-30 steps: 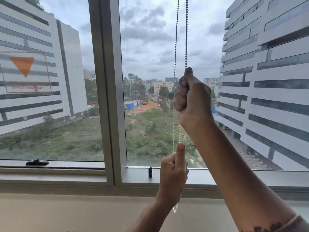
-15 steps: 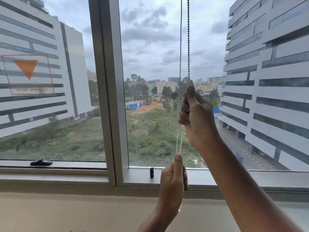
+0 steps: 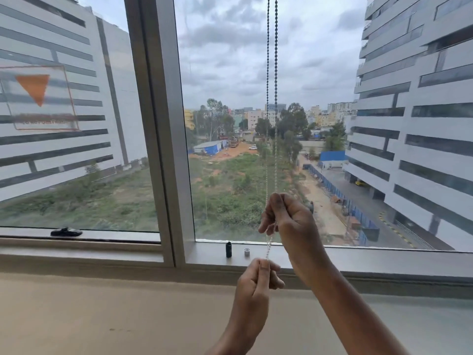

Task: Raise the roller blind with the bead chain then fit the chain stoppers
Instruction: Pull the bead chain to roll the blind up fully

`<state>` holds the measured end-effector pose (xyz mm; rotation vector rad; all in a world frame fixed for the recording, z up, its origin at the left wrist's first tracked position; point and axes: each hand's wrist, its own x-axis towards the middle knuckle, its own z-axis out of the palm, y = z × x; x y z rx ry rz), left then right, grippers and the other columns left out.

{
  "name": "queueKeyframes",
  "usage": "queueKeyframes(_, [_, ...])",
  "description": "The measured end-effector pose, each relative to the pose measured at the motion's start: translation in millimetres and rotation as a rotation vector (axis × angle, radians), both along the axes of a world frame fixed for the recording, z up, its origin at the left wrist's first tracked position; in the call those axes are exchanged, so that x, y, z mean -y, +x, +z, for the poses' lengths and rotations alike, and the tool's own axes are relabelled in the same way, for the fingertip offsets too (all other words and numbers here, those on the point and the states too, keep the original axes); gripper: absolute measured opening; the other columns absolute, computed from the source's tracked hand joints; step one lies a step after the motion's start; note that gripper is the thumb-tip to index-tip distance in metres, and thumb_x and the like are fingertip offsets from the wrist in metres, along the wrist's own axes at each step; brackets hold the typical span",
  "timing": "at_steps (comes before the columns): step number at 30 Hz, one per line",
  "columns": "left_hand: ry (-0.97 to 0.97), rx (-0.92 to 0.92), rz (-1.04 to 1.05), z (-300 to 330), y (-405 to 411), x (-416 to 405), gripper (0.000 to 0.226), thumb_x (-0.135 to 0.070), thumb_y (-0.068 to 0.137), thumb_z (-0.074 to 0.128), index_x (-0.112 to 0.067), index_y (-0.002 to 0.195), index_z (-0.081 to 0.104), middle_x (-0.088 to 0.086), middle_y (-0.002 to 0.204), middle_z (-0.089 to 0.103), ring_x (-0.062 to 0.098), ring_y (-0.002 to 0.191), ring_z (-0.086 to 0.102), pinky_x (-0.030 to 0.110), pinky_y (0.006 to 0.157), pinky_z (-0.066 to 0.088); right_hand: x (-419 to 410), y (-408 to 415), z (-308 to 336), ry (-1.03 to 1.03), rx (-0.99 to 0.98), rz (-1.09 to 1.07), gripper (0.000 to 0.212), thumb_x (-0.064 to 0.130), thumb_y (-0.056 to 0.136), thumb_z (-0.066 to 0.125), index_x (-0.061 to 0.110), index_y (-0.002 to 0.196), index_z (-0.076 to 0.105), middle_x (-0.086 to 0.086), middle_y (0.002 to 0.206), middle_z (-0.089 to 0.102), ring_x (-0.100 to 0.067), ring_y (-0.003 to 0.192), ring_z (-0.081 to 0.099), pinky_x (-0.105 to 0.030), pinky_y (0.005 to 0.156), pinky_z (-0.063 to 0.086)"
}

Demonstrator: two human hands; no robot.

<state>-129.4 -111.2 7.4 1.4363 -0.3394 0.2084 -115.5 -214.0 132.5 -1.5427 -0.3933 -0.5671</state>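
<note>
The bead chain (image 3: 276,73) hangs as two strands in front of the right window pane. My right hand (image 3: 289,221) pinches the right strand between thumb and fingers, low near the sill. Just below it, my left hand (image 3: 258,280) is closed on the chain's lower part. A small black stopper (image 3: 228,249) and a small grey stopper (image 3: 247,252) stand upright on the window sill (image 3: 384,260), left of my hands. The roller blind itself is out of view above.
A grey window post (image 3: 163,129) divides the two panes. A black window handle (image 3: 66,232) lies on the left frame. A beige ledge (image 3: 102,316) runs below the sill. An orange triangle sticker (image 3: 34,88) is on the left pane.
My right hand has come down along the chain from chest height to just above the sill. My left hand stayed low on the chain. The grey stopper is now in sight.
</note>
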Motion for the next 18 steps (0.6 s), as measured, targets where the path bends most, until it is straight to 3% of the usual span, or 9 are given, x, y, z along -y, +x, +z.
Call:
queueKeyframes(3, [0.042,-0.030,0.013,-11.2,2.9,2.6,0.032,-0.020,0.115,0.048,-0.012,0.102,0.076,0.002,0.077,0.075,0.011,0.080,0.073,0.028,0.085,0.057,7.2,2.0,-21.2,-0.084,-0.026,-0.031,0.036,0.021,0.113,0.051,0.004,0.085,0.065,-0.016,0.074,0.072,-0.026,0.066,0.066,-0.026,0.064,0.051])
queueKeyframes(7, [0.081,-0.049,0.087,-26.9,8.0,5.9,0.021,-0.017,0.111,0.058,-0.018,0.100,0.075,0.004,0.085,0.079,0.007,0.078,0.067,0.021,0.076,0.052,16.5,4.0,-47.8,-0.180,-0.074,-0.015,0.029,0.016,0.109,0.057,0.008,0.085,0.070,-0.010,0.078,0.077,0.005,0.058,0.059,-0.011,0.058,0.046])
queueKeyframes(9, [0.090,-0.068,0.149,-34.2,10.4,6.0,0.015,-0.018,0.108,0.063,-0.020,0.099,0.075,0.003,0.080,0.076,0.010,0.072,0.062,0.022,0.067,0.050,21.9,7.2,-60.6,-0.227,-0.086,-0.023,0.023,0.013,0.107,0.061,0.009,0.087,0.071,-0.007,0.077,0.078,0.005,0.059,0.064,-0.008,0.058,0.045])
queueKeyframes(11, [0.106,-0.098,0.210,-40.6,12.7,3.6,0.014,-0.019,0.106,0.065,-0.022,0.098,0.076,0.006,0.081,0.078,0.012,0.069,0.064,0.021,0.065,0.051,27.5,11.3,-73.4,-0.279,-0.090,-0.043,0.019,0.011,0.105,0.065,0.010,0.088,0.073,-0.001,0.078,0.079,0.002,0.071,0.073,-0.010,0.064,0.050])
queueKeyframes(14, [0.153,-0.146,0.292,-50.2,16.1,-0.4,0.013,-0.020,0.106,0.066,-0.025,0.097,0.075,0.000,0.088,0.081,0.016,0.080,0.073,0.015,0.067,0.053,34.9,18.4,-91.5,-0.346,-0.110,-0.076,0.014,0.010,0.101,0.070,0.014,0.088,0.074,0.004,0.081,0.079,-0.003,0.082,0.076,-0.015,0.066,0.053])
queueKeyframes(18, [0.224,-0.169,0.341,-62.2,30.7,-11.1,0.007,-0.021,0.104,0.069,-0.022,0.099,0.073,0.002,0.093,0.080,0.005,0.084,0.072,0.012,0.072,0.054,43.0,33.4,-110.3,-0.409,-0.077,-0.152,0.015,0.010,0.098,0.074,0.016,0.084,0.074,0.007,0.078,0.075,-0.006,0.069,0.068,-0.014,0.059,0.046])
